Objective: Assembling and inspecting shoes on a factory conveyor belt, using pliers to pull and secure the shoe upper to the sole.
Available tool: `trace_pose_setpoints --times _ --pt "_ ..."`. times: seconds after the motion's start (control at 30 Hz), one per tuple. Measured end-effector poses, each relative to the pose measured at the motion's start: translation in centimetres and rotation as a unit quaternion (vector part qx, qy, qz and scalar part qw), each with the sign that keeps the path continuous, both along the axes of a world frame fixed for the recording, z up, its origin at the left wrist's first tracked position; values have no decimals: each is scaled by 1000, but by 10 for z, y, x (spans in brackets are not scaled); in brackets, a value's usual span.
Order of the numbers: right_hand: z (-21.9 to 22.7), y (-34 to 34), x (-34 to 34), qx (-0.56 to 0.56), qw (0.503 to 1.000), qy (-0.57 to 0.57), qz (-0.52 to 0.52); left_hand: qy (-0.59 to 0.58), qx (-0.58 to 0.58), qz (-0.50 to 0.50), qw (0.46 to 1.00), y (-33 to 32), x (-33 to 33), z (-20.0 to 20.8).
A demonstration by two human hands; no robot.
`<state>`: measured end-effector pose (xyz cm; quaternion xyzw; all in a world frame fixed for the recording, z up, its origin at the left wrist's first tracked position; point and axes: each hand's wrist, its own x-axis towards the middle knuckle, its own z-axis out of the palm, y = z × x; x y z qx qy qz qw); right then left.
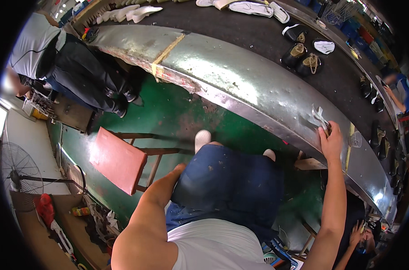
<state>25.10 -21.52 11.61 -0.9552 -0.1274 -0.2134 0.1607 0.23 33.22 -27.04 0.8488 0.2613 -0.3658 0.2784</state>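
My right hand (332,137) is closed round metal pliers (320,118), at the right part of the silver metal ledge (222,76). The pliers' bright jaws point up and away from me, over the ledge. On the left, my left hand (180,168) is at the side of my knee, against the dark blue cloth (213,175) over my lap. Its fingers are mostly hidden there. A small clear cup (355,139) is on the ledge to the right of my right hand, beside a yellow tape strip (349,146).
Black shoes (309,64), white soles (251,8) and pale shoe pieces (143,13) lie on the dark belt (191,22) beyond the ledge. A red-topped stool (117,158) stands left. One person (74,63) stands far left; another person's hands (361,234) show lower right.
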Motion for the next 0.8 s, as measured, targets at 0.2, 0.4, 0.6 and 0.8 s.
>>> trace_pose_setpoints --times 0.2,0.4,0.6,0.8 --pt "4 -7 -2 7 1000 -5 -2 99 15 17 995 32 -23 51" --pt "5 -6 -9 1 1000 -7 -16 123 21 52 991 18 24 129" --pt "7 0 -13 2 1000 -6 9 -117 -7 -86 989 4 78 213" --pt "11 0 -13 -15 1000 0 5 -139 -406 -115 896 -60 176 409"
